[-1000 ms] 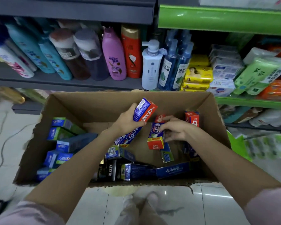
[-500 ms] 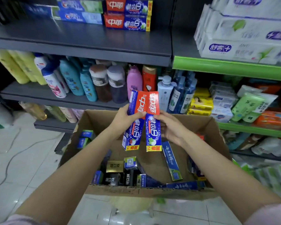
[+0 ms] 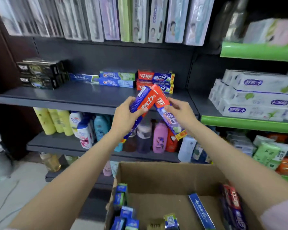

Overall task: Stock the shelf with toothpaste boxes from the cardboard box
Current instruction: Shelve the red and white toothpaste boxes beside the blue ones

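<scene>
shelf point(image 3: 83, 97) behind | left hand point(image 3: 125, 117), right hand point(image 3: 181, 113) each grip a toothpaste box point(image 3: 144, 103)

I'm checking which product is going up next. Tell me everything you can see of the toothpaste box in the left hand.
The toothpaste box is a long, slim carton, seemingly glossy card, red at its upper end and blue along the rest, with white characters. The left hand grips it near the red end, tilted, top leaning right. Its top touches the similar box in the right hand, in front of the dark shelf.
</scene>
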A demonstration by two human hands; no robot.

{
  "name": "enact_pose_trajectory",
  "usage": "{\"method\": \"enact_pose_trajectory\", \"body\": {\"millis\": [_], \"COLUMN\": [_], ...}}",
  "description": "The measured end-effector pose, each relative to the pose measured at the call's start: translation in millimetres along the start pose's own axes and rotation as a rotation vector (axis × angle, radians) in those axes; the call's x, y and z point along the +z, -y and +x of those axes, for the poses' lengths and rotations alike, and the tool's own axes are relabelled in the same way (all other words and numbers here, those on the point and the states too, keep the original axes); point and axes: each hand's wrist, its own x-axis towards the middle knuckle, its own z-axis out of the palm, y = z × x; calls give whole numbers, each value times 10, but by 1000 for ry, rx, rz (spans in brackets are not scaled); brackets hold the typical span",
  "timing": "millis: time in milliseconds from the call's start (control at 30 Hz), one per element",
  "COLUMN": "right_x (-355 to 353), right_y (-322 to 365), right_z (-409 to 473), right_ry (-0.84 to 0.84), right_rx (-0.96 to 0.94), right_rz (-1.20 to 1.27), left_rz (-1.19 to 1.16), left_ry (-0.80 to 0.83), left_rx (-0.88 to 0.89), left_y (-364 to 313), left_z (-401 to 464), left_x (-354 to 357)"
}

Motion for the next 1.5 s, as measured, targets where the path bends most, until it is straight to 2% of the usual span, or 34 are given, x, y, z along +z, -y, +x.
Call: {"method": "enact_pose_trajectory", "body": {"millis": [133,267,367,533,767,867,933,1000,1067,1133,1200,1267,1333,1367,1433,1500], "right_x": [-93,-88,-23,135,216,158,147,167,225,296,368,409,387,344,224,122], "right_y": [181,123,44,-113,-420,-422,-376,-328,-313,-315,-273,-218,-169,-163,-219,-283], "right_z": [607,1328,1871,2490,2813,2785,2692,2519,2312,2141,2017,1959,1963,1979,2049,2129], "right_ry": [-30,-12,27,39,197,228,153,-29,-105,42,305,420,326,265,205,174], "right_rx": [-79,-140,-201,-288,-228,-181,-113,-69,15,150,246,206,123,87,10,-65], "right_rz": [-453,-782,-939,-983,-855,-776,-524,-194,69,366,544,472,368,304,75,-350], "left_rz": [298,638,772,886,967,933,922,872,685,372,5,-372,-621,-649,-500,-107], "left_ry": [-57,-50,1,92,211,271,288,262,185,104,34,-30,-54,-80,-163,-241], "left_rx": [84,169,176,170,187,178,180,185,161,113,-15,-214,-327,-336,-294,-159], "left_y": [-39,-30,23,178,403,435,420,397,370,316,224,137,91,86,144,228], "left_z": [560,1149,1545,1965,2278,2271,2257,2250,2264,2308,2321,2313,2295,2292,2287,2256], "left_x": [-91,-14,60,123,199,256,283,301,321,364,469,575,638,646,619,556]}}
